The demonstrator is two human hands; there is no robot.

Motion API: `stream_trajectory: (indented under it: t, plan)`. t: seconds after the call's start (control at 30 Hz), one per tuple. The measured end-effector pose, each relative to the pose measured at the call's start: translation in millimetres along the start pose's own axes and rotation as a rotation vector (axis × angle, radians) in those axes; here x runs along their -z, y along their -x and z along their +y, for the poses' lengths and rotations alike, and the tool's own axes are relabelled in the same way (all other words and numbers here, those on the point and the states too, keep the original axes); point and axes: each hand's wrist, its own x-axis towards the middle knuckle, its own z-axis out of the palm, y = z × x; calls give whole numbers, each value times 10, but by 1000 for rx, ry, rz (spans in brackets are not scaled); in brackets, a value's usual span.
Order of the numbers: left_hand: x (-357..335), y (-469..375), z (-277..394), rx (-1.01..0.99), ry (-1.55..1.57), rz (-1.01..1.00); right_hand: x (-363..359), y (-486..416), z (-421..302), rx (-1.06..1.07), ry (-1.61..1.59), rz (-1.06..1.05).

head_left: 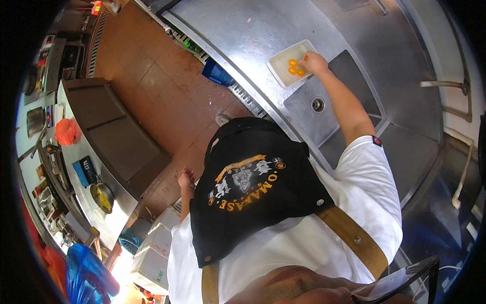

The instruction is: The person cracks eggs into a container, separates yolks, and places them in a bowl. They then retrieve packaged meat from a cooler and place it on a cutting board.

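My right hand (314, 63) reaches into a shallow white rectangular tray (278, 78) over its right side. Its fingers pinch a small orange piece. Several shiny round orange pieces, which look like egg yolks (292, 70), lie in the tray close to my fingertips. The tray sits on a stainless steel counter (243, 32), at the edge of a sink basin (303, 102). Down at my left side hangs my left hand (186, 177), away from the counter. Its fingers look partly curled, small and shadowed, and nothing shows in them.
A round drain (318, 105) is set in the basin below my right forearm. Pipes with a tap (442, 84) run along the right wall. A blue plastic crate (217, 72) stands below the counter edge. Left, a steel-topped table (114, 224) holds a metal bowl (101, 198) and an orange bag (65, 132).
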Motion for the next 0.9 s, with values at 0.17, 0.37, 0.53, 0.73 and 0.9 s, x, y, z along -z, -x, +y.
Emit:
stream_trajectory:
  t: [0.17, 0.37, 0.53, 0.73, 0.9]
  plan:
    - [-9, 52, 3, -71, -112, -75, -297, -117, 113, 207, 100, 171]
    - [205, -86, -295, -270, -361, -152, -284, 43, -368, 108, 190, -52]
    - [219, -25, -267, -154, -371, -104, -341, -13, -382, 93, 135, -29]
    - [403, -158, -306, -249, -245, -129, -475, -96, -260, 94, 119, -17]
    - [400, -163, -350, -212, -219, -80, -327, -4, -443, 110, 174, -74]
